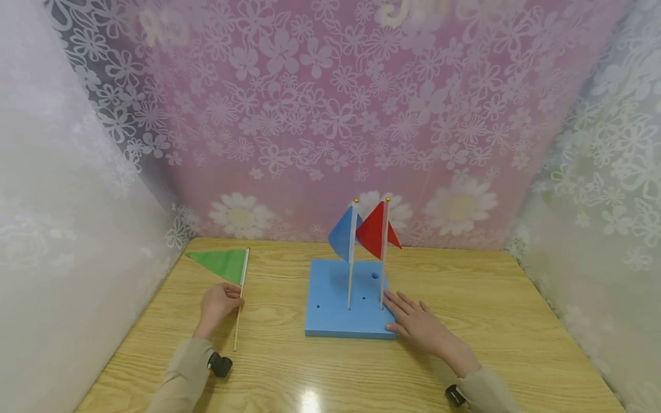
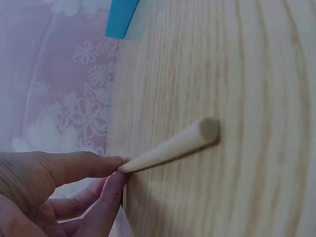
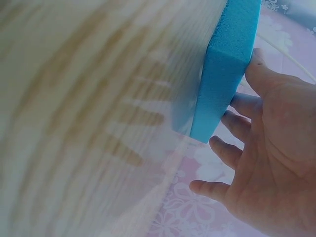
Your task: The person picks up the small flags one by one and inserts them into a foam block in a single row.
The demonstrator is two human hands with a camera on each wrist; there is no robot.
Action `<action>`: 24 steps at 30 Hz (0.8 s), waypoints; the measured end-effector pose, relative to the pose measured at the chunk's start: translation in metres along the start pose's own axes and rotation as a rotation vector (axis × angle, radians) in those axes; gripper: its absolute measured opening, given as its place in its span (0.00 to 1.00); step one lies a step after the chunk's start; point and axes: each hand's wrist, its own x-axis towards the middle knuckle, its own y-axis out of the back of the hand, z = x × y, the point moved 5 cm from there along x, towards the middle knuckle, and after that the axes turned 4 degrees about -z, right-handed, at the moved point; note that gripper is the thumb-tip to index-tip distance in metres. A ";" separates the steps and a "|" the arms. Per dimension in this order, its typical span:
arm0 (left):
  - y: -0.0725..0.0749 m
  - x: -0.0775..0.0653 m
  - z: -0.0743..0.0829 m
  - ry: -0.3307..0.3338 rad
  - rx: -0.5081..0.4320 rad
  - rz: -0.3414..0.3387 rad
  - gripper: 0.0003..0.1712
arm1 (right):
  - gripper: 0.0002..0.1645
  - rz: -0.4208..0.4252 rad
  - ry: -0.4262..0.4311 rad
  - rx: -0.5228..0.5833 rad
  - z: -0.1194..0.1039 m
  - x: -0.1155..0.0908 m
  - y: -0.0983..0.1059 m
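Note:
My left hand pinches the wooden stick of a green pennant flag between thumb and fingers. The flag lies along the tabletop, cloth toward the back. In the left wrist view the bare end of the stick points toward the camera. A blue foam board lies at the middle of the table. A blue flag and a red flag stand upright in it. My right hand rests with spread, straight fingers against the board's right edge, beside the red flag's stick.
Three holes show in the board, the largest hole near its back right corner. The wooden table ends at a pink floral cloth behind, with pale drapes on both sides. Each sleeve carries a small black camera.

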 end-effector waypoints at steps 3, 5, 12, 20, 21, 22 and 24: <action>0.000 0.001 -0.001 0.014 0.005 0.010 0.16 | 0.39 0.003 0.001 -0.005 0.000 0.000 0.001; 0.000 0.001 -0.002 0.027 0.000 0.016 0.16 | 0.39 0.004 0.001 -0.007 -0.001 0.000 0.001; 0.002 0.000 -0.001 0.047 0.010 0.024 0.18 | 0.39 -0.003 -0.002 -0.001 -0.001 0.000 0.001; 0.002 0.000 0.013 0.034 -0.103 0.018 0.20 | 0.39 -0.001 -0.004 0.016 -0.001 -0.001 0.001; 0.001 0.000 0.016 0.030 -0.143 0.014 0.20 | 0.39 -0.001 -0.005 0.017 -0.001 -0.001 0.001; 0.000 0.001 0.019 0.024 -0.177 0.012 0.20 | 0.39 -0.001 -0.004 0.018 -0.002 -0.001 0.001; -0.002 0.003 0.026 0.008 -0.239 0.014 0.19 | 0.39 0.000 -0.003 0.019 -0.002 -0.001 0.002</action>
